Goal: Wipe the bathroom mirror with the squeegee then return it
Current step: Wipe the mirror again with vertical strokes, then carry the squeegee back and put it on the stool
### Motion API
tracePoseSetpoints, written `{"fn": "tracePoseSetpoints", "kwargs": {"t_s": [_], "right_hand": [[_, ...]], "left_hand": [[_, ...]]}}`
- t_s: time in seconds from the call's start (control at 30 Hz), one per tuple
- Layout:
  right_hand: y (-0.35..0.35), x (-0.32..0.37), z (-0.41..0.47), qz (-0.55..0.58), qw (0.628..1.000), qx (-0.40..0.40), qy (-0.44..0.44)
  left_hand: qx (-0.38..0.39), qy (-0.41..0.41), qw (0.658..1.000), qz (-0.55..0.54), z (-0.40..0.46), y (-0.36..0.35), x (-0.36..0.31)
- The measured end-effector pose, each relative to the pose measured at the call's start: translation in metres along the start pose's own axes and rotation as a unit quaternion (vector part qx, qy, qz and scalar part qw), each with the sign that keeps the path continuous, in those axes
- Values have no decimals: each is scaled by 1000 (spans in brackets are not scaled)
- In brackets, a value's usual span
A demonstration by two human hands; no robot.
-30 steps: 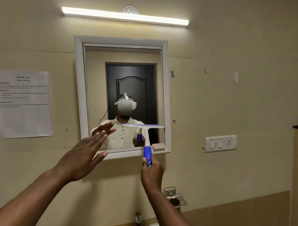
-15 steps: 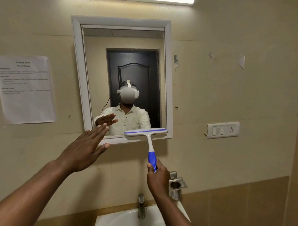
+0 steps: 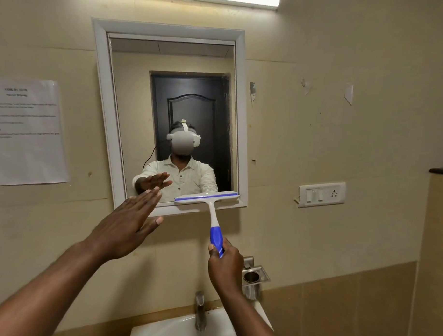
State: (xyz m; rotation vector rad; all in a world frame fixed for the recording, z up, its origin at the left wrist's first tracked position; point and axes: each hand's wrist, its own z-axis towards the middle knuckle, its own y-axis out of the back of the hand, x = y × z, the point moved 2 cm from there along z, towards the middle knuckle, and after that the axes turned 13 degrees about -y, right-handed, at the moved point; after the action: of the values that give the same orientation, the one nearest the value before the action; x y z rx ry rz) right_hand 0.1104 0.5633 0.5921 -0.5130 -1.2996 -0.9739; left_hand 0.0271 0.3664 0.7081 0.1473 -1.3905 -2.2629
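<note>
A printed sheet (image 3: 26,132) is stuck to the beige wall at far left, its text too blurred to read. Right of it, the left hand (image 3: 124,226) reaches forward with fingers straight and together, thumb out, holding nothing; its fingertips overlap the lower left corner of the mirror's (image 3: 167,103) white frame, though whether they touch it cannot be told. The mirror hangs in the middle of the wall and reflects a person in a pale shirt wearing a headset, a dark door behind, and the outstretched hand.

The squeegee (image 3: 209,200) sits at the bottom right of the mirror: its white blade bar with a blue strip lies level along the lower edge of the glass, over the bottom frame, its right end at the frame's right side. Its handle runs down from the bar, white then blue. The right hand (image 3: 224,262) grips the blue end of the handle, fingers curled round it, thumb along its left side.

Below, a tap (image 3: 200,310) stands at the back of a white sink (image 3: 174,329). Just right of the right hand, a metal cup holder (image 3: 254,277) is fixed to the wall. Farther right, a white switch plate (image 3: 321,194) with a socket sits on the wall, and a dark ledge (image 3: 441,170) shows at the far right edge.
</note>
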Motion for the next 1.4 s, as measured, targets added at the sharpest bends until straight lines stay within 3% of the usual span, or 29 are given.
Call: {"fn": "tracePoseSetpoints", "kwargs": {"t_s": [0.17, 0.4, 0.6, 0.8, 0.97, 1.13, 1.4], "right_hand": [[0, 0, -1, 4, 1000, 5, -10], [4, 4, -3, -9, 1000, -6, -1], [5, 12, -4, -3, 1000, -5, -2], [7, 35, -3, 19, 999, 15, 28], [-2, 69, 0, 38, 994, 65, 81], [-27, 102, -6, 48, 984, 114, 128], [-83, 122, -41, 85, 957, 232, 154]], "left_hand": [[34, 7, 999, -33, 3, -7, -5], [153, 33, 985, -75, 3, -16, -18], [153, 43, 980, -122, 8, -16, -35], [87, 47, 950, -296, 22, -24, -50], [-38, 84, 870, -483, 29, -17, -50], [-133, 147, 846, -496, 14, -1, -28], [-206, 232, 842, -441, -31, 17, 6]]}}
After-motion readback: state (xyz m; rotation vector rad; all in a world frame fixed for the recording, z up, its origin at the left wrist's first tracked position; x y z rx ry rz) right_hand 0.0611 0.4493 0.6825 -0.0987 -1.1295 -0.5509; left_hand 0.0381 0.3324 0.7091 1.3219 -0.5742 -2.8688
